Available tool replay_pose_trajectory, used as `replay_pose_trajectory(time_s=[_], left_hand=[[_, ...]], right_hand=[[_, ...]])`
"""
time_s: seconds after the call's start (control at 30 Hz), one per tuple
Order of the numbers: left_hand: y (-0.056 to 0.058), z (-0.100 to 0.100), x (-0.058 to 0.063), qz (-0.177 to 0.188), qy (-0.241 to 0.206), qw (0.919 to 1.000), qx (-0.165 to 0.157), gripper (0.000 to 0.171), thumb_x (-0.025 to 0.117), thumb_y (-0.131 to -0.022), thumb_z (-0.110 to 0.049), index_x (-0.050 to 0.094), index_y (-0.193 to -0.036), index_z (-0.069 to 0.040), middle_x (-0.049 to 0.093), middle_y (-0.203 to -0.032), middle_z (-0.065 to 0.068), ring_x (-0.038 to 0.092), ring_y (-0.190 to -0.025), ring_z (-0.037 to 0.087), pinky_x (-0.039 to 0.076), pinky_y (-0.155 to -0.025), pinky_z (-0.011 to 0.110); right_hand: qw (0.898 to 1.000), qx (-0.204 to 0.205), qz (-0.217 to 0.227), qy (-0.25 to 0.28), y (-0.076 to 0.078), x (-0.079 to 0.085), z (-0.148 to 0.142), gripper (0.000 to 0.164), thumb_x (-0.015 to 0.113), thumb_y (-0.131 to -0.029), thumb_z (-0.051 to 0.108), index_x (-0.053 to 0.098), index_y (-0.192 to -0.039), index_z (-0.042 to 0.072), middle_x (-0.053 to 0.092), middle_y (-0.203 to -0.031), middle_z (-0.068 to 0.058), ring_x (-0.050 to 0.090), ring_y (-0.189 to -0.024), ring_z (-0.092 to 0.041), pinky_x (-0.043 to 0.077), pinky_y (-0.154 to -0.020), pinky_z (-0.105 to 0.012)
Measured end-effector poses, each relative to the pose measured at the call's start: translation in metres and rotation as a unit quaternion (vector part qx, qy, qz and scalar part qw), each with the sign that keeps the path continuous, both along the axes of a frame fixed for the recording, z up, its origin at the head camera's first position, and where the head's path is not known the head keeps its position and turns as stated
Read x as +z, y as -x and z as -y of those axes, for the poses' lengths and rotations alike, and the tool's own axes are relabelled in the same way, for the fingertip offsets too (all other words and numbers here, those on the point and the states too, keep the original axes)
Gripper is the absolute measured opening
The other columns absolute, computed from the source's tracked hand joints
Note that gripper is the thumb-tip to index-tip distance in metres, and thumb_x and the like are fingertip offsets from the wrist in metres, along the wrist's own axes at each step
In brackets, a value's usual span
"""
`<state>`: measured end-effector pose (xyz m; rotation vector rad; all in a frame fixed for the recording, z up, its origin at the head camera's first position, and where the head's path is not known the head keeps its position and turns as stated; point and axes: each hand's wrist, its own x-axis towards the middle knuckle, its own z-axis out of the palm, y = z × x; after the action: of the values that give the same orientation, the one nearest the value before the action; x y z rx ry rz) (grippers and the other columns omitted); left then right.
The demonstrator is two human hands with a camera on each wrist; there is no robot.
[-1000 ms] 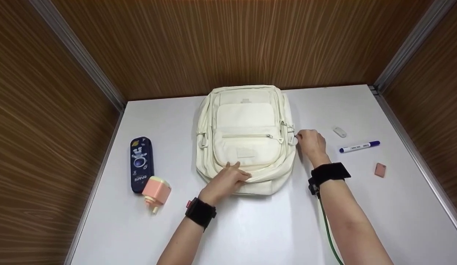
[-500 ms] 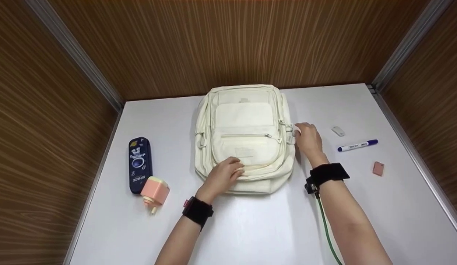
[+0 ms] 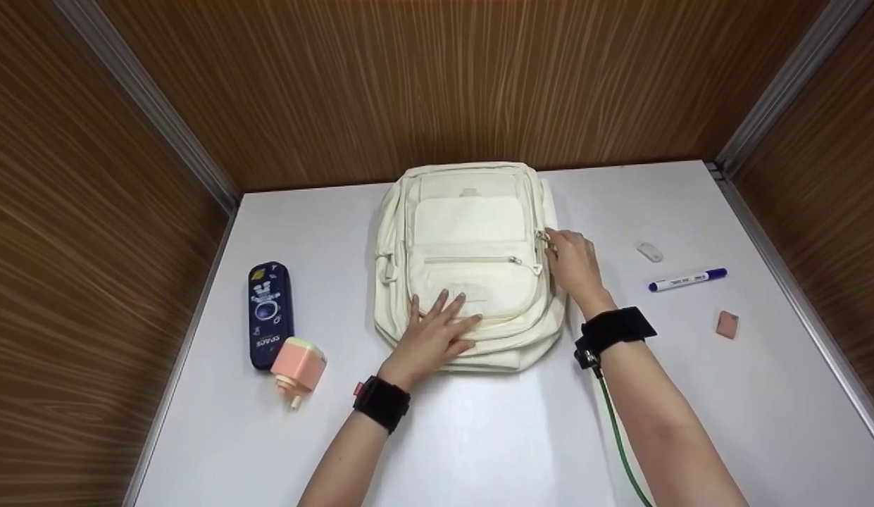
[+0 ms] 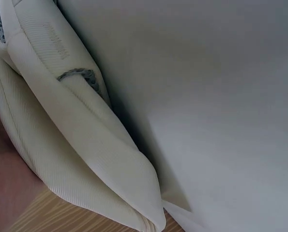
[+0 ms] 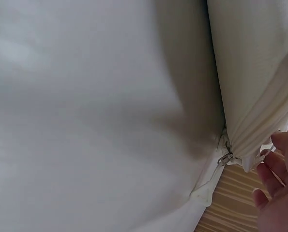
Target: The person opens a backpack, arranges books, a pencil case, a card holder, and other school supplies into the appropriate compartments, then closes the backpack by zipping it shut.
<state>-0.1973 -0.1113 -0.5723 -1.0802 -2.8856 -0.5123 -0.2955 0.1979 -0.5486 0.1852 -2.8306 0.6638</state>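
Observation:
A cream backpack (image 3: 468, 222) lies on its back on the white table, front pockets facing up. My left hand (image 3: 429, 338) rests on the lower front of the bag with its fingers spread. In the left wrist view, only a blurred part of that hand (image 4: 10, 179) shows beside the backpack's fabric (image 4: 76, 121). At the bag's right side, my right hand (image 3: 576, 264) pinches a zipper pull (image 3: 542, 236) between thumb and forefinger. The right wrist view has the right hand's (image 5: 281, 179) fingers curled at the bag's side edge, other fingers loosely bent.
On the left lie a navy pencil case (image 3: 269, 317) and a pink and cream pencil sharpener (image 3: 301, 365). To the right are a small white oblong piece (image 3: 649, 251), a blue-capped marker (image 3: 688, 279) and a small pink block (image 3: 727, 324). Wood-grain panels (image 3: 465, 84) enclose the table.
My right hand has moved from the side strap up and left to the zipper pull. My left hand lifted slightly with bent fingers, then spread flat on the bag's lower front.

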Motion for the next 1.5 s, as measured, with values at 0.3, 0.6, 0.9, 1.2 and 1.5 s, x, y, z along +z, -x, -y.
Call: replay_pose_trajectory(time_s=[0.3,0.6,0.9,1.2,1.5], left_hand=[[-0.002,-0.007,-0.003,0.003,0.04,0.9984,0.041,0.052,0.039,-0.098,-0.061,0.046,-0.145,-0.041,0.025,-0.16,-0.003,0.014,-0.148,0.026,0.005,-0.101,0.078],[-0.002,-0.013,-0.002,0.027,0.057,0.9964,0.057,0.053,0.033,-0.099,-0.062,0.044,-0.146,-0.041,0.022,-0.16,-0.004,0.009,-0.148,0.025,0.004,-0.1,0.078],[-0.001,-0.013,-0.002,0.04,0.056,0.9959,0.06,0.052,0.032,-0.1,-0.061,0.042,-0.147,-0.04,0.019,-0.161,-0.003,0.007,-0.149,0.025,0.006,-0.1,0.078],[0.005,-0.022,-0.001,0.062,0.056,0.9937,0.075,0.052,0.033,-0.1,-0.06,0.041,-0.148,-0.041,0.018,-0.161,-0.003,0.005,-0.149,0.025,0.004,-0.1,0.079],[0.016,-0.027,0.003,0.082,0.067,0.9916,0.075,0.052,0.032,-0.101,-0.059,0.039,-0.149,-0.041,0.014,-0.162,-0.003,0.001,-0.149,0.025,0.004,-0.1,0.079]], right_hand=[[0.999,-0.002,0.005,-0.048,0.001,0.001,0.003,0.029,0.056,-0.097,0.005,0.064,-0.124,-0.003,0.061,-0.102,-0.025,0.057,-0.093,-0.042,0.045,-0.08,-0.052],[0.999,0.001,0.044,-0.007,-0.01,0.006,0.0,0.029,0.052,-0.099,0.002,0.062,-0.125,-0.008,0.055,-0.1,-0.026,0.06,-0.082,-0.037,0.052,-0.069,-0.046],[0.997,0.017,0.072,0.004,-0.026,0.008,-0.001,0.032,0.055,-0.097,-0.002,0.061,-0.128,-0.004,0.061,-0.103,-0.027,0.063,-0.088,-0.038,0.053,-0.07,-0.046],[0.997,0.025,0.065,-0.041,-0.026,0.013,-0.001,0.03,0.054,-0.096,-0.002,0.064,-0.125,-0.001,0.061,-0.094,-0.026,0.063,-0.082,-0.041,0.052,-0.067,-0.05],[0.995,0.015,0.072,-0.067,-0.026,0.014,-0.002,0.033,0.053,-0.095,0.0,0.064,-0.126,-0.001,0.059,-0.085,-0.024,0.061,-0.075,-0.041,0.05,-0.065,-0.052]])
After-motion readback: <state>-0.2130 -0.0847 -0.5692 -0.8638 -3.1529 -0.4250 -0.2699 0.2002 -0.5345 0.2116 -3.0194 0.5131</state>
